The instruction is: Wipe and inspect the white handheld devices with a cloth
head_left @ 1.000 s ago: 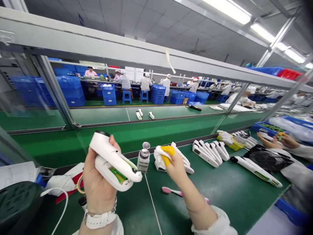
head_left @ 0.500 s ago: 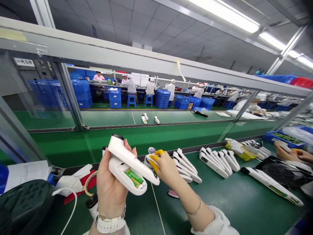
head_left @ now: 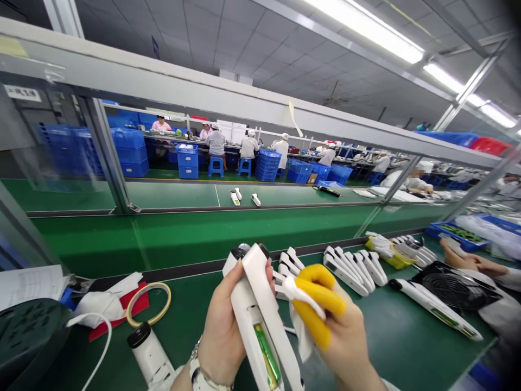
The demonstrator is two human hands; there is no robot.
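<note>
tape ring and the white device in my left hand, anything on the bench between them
In the head view, only bare green bench lies between the tape ring and the white device in the left hand.

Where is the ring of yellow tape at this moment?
In the head view the ring of yellow tape lies flat on the green table at lower left, partly on a red sheet, left of the left hand.

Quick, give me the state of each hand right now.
Left hand: closed, grip around the white handheld device.
Right hand: closed, pinching a white cloth with yellow-capped fingers.
</note>
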